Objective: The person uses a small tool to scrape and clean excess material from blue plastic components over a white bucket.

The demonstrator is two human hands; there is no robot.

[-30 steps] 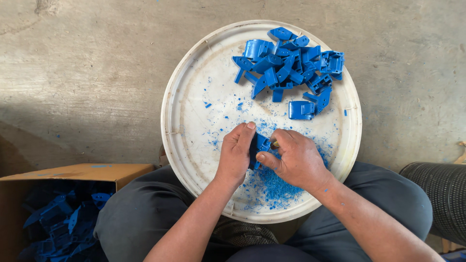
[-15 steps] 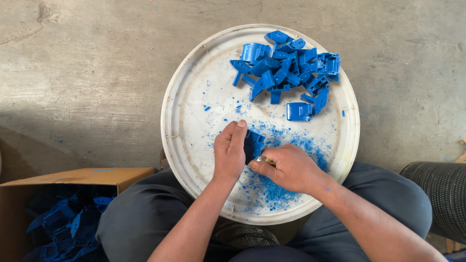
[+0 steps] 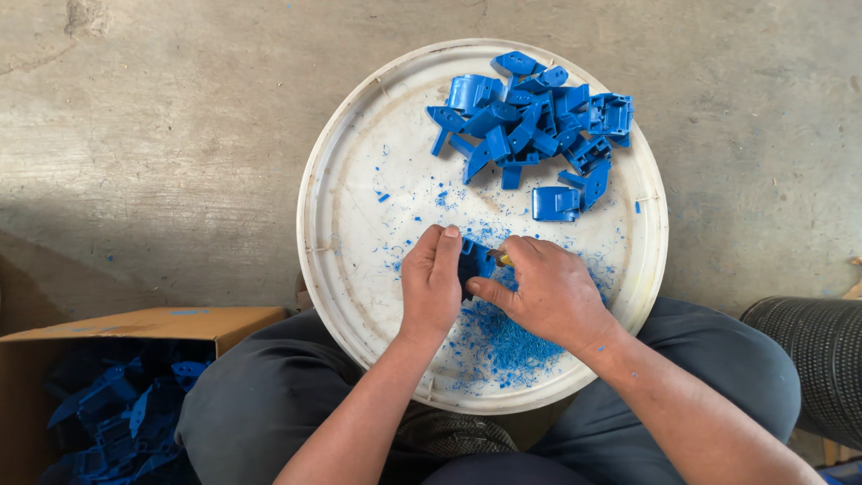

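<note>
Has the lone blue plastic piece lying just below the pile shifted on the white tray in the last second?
No. The lone blue plastic piece lies at the same spot just below the pile of blue pieces, equally far from the white round tray's rim.

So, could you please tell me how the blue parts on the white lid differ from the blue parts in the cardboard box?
The blue parts on the lid lie in bright light, heaped at the far rim of the round white lid; the blue parts in the box sit in shadow, low inside the cardboard box. Both are blue plastic pieces.
</note>
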